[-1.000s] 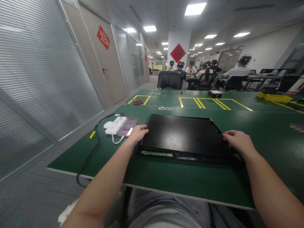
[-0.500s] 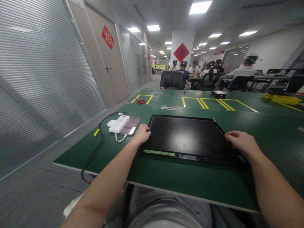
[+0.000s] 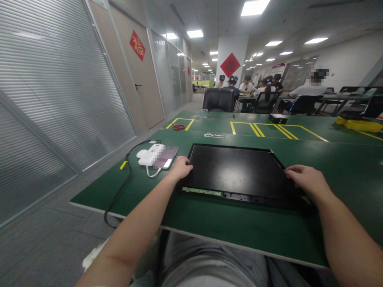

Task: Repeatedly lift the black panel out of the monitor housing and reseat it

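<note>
A black flat display panel (image 3: 233,171) lies face up on the green table (image 3: 239,227). Along its near edge runs an exposed strip with a green circuit board (image 3: 202,191) at the left end. My left hand (image 3: 181,167) grips the panel's left edge, thumb on top and fingers curled at the side. At the right edge, my right hand (image 3: 305,178) pinches the frame between thumb and fingers. The undersides of both grips are hidden.
Left of the panel lie a phone (image 3: 167,156) and a white device with a cable (image 3: 146,155). A black cable (image 3: 119,195) hangs over the table's left edge. Farther back are red-handled scissors (image 3: 178,127), a caliper-like tool (image 3: 213,135), a cup (image 3: 204,113) and a black box (image 3: 278,118).
The view has shifted very slightly. Both hands stay at the panel's side edges, and the panel shows no clear movement on the table.
</note>
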Available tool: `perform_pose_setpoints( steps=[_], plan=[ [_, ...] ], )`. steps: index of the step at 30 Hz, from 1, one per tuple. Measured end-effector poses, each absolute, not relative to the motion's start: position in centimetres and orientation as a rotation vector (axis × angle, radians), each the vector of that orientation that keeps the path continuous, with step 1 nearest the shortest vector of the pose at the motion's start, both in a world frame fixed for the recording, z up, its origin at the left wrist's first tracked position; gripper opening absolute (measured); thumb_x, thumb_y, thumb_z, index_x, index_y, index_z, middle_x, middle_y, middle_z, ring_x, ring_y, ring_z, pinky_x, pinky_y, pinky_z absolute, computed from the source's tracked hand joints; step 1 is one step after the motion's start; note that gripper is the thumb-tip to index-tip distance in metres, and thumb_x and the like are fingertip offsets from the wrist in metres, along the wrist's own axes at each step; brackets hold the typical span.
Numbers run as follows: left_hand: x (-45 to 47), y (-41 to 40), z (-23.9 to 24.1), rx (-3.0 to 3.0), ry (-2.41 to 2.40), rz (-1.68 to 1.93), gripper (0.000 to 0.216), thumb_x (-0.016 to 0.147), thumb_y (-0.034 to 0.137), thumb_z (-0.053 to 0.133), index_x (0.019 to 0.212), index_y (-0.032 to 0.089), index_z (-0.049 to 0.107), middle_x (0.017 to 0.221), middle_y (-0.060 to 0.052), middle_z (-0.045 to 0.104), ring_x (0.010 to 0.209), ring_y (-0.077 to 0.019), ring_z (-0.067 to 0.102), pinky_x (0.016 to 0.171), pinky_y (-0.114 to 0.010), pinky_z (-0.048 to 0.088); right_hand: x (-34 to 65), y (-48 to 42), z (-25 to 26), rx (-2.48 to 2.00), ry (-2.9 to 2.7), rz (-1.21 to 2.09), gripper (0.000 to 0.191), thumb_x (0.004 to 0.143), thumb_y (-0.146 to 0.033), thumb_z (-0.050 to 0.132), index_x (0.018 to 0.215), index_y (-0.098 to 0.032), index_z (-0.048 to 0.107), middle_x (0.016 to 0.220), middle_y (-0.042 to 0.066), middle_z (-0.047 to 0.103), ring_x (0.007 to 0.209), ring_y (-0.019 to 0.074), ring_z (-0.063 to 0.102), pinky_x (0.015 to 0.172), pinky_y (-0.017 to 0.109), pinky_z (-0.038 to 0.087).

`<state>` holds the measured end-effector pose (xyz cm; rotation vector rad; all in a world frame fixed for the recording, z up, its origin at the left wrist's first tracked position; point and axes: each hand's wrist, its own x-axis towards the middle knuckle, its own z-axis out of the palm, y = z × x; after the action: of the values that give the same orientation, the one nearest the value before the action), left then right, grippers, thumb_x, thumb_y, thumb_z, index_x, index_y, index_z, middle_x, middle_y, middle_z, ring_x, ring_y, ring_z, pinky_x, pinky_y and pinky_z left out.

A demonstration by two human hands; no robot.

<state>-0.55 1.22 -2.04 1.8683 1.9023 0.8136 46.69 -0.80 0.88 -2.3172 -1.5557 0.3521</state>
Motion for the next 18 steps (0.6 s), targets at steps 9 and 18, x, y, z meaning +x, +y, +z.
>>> perform_pose_setpoints(
  steps=[9, 18],
  plan=[
    [0.3, 0.3, -1.7, 1.881, 1.926, 0.806, 0.047, 0.081, 0.021, 0.069, 0.127, 0.016, 0.072, 0.135, -0.015, 0.059, 0.131, -0.0283, 0.059, 0.117, -0.035, 0.041, 46.7, -0.9, 0.7, -2.302, -1.491, 0.364, 0.033, 0.082, -0.038, 0.055, 0.103, -0.023, 0.076, 0.088, 0.003, 0.077, 0.058, 0.0162, 0.065, 0.067, 0.030, 0.048],
    [0.0, -0.2, -0.2, 2.057, 2.071, 0.521, 0.049, 0.089, 0.020, 0.061, 0.136, 0.008, 0.065, 0.134, -0.022, 0.064, 0.131, -0.0301, 0.059, 0.114, -0.035, 0.042, 46.6, -1.2, 1.3, -2.277, -1.381, 0.394, 0.035, 0.083, -0.038, 0.052, 0.103, -0.022, 0.075, 0.094, 0.003, 0.079, 0.066, 0.0173, 0.067, 0.074, 0.031, 0.049]
  ],
)
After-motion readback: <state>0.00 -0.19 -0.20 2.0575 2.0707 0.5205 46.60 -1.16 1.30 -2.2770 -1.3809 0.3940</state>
